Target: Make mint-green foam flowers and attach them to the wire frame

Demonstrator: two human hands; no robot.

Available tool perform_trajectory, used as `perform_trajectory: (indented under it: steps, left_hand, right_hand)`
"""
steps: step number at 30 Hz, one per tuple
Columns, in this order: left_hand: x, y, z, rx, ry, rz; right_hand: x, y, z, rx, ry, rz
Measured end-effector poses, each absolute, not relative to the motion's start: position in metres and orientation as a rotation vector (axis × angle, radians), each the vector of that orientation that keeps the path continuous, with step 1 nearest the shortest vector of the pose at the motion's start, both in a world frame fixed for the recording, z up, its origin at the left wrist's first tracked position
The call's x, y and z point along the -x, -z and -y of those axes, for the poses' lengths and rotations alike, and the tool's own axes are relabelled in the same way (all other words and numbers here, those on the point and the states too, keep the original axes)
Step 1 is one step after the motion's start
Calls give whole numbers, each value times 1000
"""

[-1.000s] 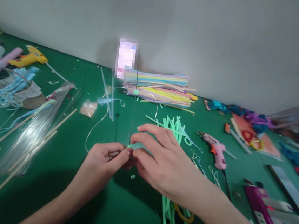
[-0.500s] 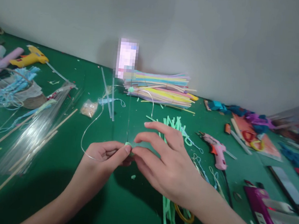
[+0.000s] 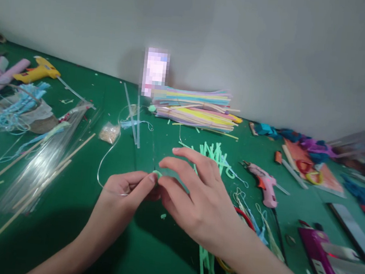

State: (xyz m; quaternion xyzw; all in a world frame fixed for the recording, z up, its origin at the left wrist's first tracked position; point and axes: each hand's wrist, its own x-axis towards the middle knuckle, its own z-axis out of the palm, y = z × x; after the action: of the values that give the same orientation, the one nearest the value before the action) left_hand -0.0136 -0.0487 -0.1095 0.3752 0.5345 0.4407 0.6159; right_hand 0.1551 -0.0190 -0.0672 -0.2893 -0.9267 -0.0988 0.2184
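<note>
Head view: our left hand [image 3: 116,185], pinching one green piece [image 3: 157,174], best held steady; our right hand [image 3: 197,201], fingers curved, grip indiscernible.

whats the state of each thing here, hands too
left hand: closed on small green piece
right hand: fingers curved, grip unclear
yellow glue gun: lying down, stick inserted
pink glue gun: lying down, stick inserted
coloured strips: bundled
green strips: loosely heaped
clear packet: lying down
</note>
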Motion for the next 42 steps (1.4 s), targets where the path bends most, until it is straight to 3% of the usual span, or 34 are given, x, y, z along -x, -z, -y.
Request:
perform_trajectory:
  steps: [25, 31, 35, 42]
  left_hand:
    - [16, 115, 48, -817, -1037, -1175]
    - [19, 108, 46, -681, -1100, -1183]
    - [21, 101, 44, -674, -1114, -1136]
    - [18, 95, 41, -640, -1135, -1145]
  right_hand:
    - [-153, 90, 27, 775, 528, 2355]
    - [-200, 77, 44, 1272, 229, 2225]
    - [-263, 100, 65, 1765, 52, 2429]
    - [-290, 135, 75, 1994, -375, 2520]
